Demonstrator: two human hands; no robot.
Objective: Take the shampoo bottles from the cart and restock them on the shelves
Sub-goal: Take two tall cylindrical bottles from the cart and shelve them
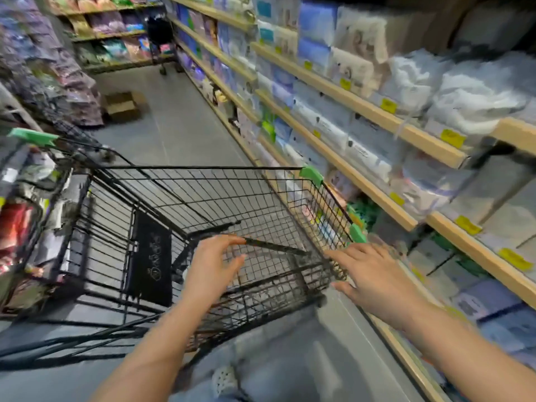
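Whole view motion-blurred. Package print on shelves [374,111] unreadable; yellow price tags [388,105] illegible. Second cart [32,204] cut by left edge, contents smeared. Cart [203,198] handle bar partly hidden behind left hand [211,268]. Both forearms cropped at bottom edge. Far trolley [159,33] indistinct.

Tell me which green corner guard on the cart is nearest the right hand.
The green corner guard just above the right hand; the other guards sit at far corners.

Single head-worn view — wide-angle, looking forward and down over the black wire cart [203,216], which sits close below the lens. Beyond the cart the aisle recedes; the shelves [362,108] run along its right — image blurred.
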